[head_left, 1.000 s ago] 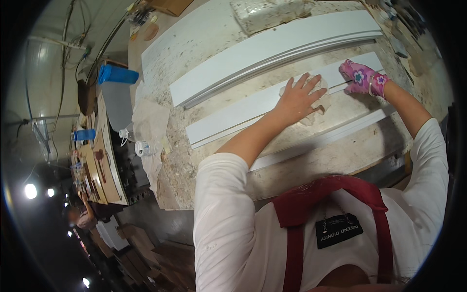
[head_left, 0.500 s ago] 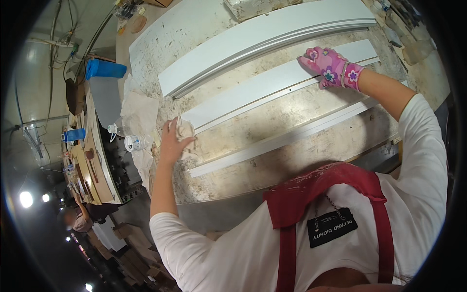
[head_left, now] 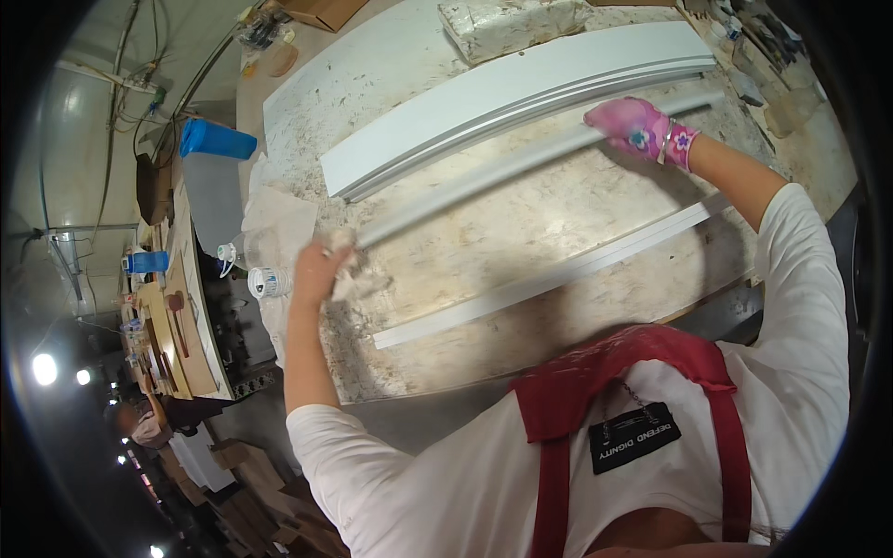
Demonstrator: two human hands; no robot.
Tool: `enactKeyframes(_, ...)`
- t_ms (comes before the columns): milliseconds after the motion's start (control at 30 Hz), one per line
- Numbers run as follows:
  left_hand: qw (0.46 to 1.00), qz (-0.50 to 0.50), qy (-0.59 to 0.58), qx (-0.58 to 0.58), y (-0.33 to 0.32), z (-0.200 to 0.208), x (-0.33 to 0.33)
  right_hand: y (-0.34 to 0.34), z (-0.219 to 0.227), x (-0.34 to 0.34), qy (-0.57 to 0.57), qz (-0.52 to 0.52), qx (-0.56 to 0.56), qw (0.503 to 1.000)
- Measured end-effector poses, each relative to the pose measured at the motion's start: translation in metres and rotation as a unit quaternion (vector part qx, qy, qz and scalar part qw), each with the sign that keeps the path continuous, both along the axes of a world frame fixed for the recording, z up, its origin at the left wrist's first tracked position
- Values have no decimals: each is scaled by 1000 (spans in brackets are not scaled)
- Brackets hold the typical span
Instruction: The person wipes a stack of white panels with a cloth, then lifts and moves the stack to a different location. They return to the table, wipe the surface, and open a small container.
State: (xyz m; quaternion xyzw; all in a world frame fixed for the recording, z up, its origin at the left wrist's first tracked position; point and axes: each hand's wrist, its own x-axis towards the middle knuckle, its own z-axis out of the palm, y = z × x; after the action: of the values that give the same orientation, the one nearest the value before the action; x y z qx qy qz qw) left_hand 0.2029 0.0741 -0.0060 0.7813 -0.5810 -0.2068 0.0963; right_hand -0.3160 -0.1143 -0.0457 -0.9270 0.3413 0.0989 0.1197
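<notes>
A long white board (head_left: 484,179) is turned up so that a narrow side faces me, slanting across the worktable (head_left: 484,251). My right hand (head_left: 636,128), in a pink flowered glove, is closed round it near its far right end. At the board's left end my bare left hand (head_left: 319,272) is closed on a crumpled pale cloth (head_left: 361,281), blurred by motion. Whether its fingers also grip the board is hard to see. Nearer to me lies a narrow white strip (head_left: 558,276). Beyond the board rests a stack of wider white panels (head_left: 512,93).
A wrapped pale block (head_left: 507,28) sits at the back of the table. Plastic bottles (head_left: 267,282) lie on a pale sheet (head_left: 284,219) at the left edge. Tools and small containers (head_left: 753,56) crowd the back right. Another person (head_left: 163,418) stands far left.
The board has gone from lying flat with its broad face up to standing on edge. My left hand, fingers spread before, has closed and moved slightly nearer to me with the cloth.
</notes>
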Motion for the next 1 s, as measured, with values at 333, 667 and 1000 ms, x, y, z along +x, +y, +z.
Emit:
enactKeyframes(333, 862, -475, -19, -178, -88, -31, -247, 11, -14, 10, -153, -40, 60, 986)
enactKeyframes(667, 968, -164, -139, -132, -12, -66, -32, 0, -31, 11, -128, -119, 66, 982)
enactKeyframes(1000, 981, 73, 176, -21, 0, -40, -26, 5, -20, -40, -176, -9, 27, 984)
